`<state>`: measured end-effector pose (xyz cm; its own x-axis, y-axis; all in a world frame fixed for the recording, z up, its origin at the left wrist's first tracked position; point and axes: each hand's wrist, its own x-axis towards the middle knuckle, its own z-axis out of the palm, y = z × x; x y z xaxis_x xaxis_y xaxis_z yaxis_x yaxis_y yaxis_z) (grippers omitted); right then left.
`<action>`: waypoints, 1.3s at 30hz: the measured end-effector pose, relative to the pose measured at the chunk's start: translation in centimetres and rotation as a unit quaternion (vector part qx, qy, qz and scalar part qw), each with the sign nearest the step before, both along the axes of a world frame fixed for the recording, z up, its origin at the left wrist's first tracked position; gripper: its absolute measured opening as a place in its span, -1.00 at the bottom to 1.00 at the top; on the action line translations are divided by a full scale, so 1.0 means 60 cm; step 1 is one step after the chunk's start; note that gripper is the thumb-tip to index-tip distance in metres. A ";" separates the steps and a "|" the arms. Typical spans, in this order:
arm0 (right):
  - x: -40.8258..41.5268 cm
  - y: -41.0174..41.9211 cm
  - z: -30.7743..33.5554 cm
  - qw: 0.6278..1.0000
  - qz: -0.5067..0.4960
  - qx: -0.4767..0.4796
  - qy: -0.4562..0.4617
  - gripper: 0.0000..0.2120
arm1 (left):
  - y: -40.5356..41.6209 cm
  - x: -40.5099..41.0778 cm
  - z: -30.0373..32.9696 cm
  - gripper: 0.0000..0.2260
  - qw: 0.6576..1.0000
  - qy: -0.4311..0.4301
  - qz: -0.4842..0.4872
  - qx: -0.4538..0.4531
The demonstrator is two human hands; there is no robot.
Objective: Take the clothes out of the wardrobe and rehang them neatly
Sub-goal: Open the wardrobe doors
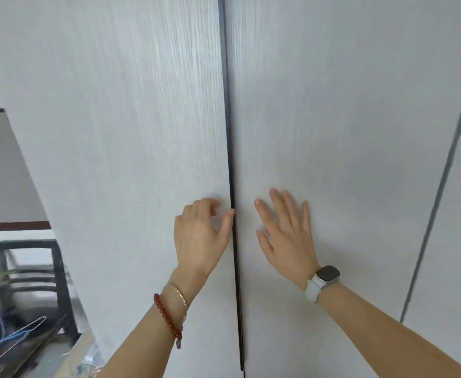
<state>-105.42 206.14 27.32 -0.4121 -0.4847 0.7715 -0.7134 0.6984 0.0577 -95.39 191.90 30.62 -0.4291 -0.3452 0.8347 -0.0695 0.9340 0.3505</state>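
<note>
Wardrobe (333,132) fills nearly the whole view, its two pale wood-grain doors shut and meeting at a dark seam (233,241) that runs top to bottom, so its long axis stands upright and its front faces the person. No clothes are in sight; they are presumably behind the doors, so by my judgement the task is at its very start, with opening, taking out and rehanging all left to do. The right hand (286,236) lies flat on the right door, fingers straight and spread, grip wide and holding nothing. The left hand (200,233) rests on the left door, fingers loosely curled, thumb at the seam, gripping nothing I can see. Wire hangers (13,336) lie low at the left
</note>
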 end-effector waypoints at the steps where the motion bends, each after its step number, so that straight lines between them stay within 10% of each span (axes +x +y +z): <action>1: -0.001 -0.008 -0.005 1.000 -0.015 0.025 -0.008 -0.49 | -0.003 -0.007 -0.003 -0.64 0.999 -0.030 0.009 -0.017; 13: 0.088 0.039 -0.038 0.978 0.037 -0.026 -0.203 -0.37 | 0.031 0.020 -0.022 -0.84 0.995 -0.079 -0.041 0.051; 22: 0.269 0.014 -0.100 0.925 0.326 -0.049 -0.187 -0.49 | 0.035 0.278 -0.048 -0.92 0.978 0.020 -0.181 0.104; 31: 0.424 -0.126 -0.120 0.828 0.552 0.028 -0.088 -0.49 | -0.029 0.506 -0.078 -0.88 0.982 0.103 -0.033 0.152; 39: 0.530 -0.237 -0.112 0.820 0.563 0.069 -0.078 -0.51 | -0.080 0.609 -0.090 -0.77 0.954 0.175 0.158 0.185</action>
